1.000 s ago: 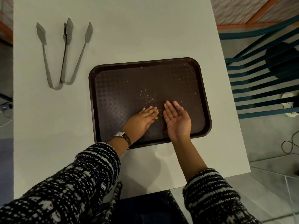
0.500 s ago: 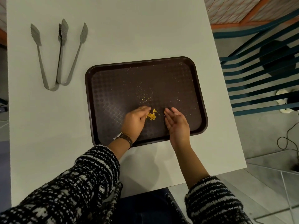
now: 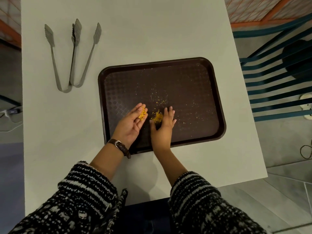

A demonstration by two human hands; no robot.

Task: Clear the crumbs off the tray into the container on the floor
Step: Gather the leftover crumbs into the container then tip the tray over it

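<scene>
Black-white knit sleeves (image 3: 87,188), brown wristwatch (image 3: 120,145)

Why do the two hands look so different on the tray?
The left hand is turned palm up and cups a clump of yellow crumbs; the right hand faces palm down, fingers spread beside a small yellow crumb pile on the dark brown plastic tray. The left wrist wears a brown strap watch; the right wrist is bare. Both hands are over the tray.
</scene>
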